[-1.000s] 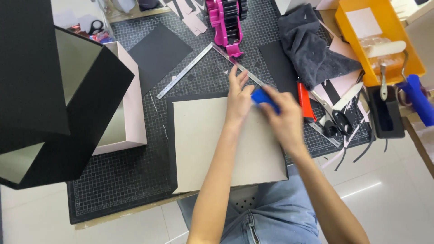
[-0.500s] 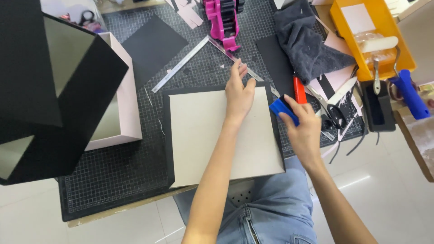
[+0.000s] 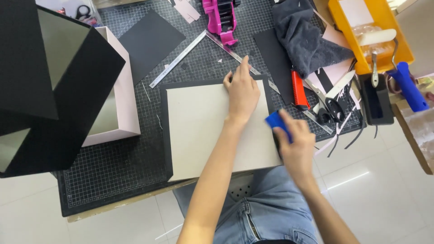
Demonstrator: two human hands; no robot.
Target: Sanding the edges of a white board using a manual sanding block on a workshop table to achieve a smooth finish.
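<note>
Cutting mat [image 3: 113, 180] clutter: ruler [image 3: 178, 58] and red knife [image 3: 299, 90] flank grey board [image 3: 203, 131].

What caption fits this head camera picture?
Left hand presses grey card; right hand holds blue scraper at its edge.

Left hand [image 3: 242, 92] pressed flat on grey board [image 3: 203, 131], near its far edge. Right hand [image 3: 296, 147] gripping blue scraper [image 3: 276, 122] at board's right edge, over cutting mat [image 3: 113, 180].

Craft workshop: gridded cutting mat [image 3: 113, 180], steel ruler [image 3: 178, 58], scissors [image 3: 332, 108].
</note>
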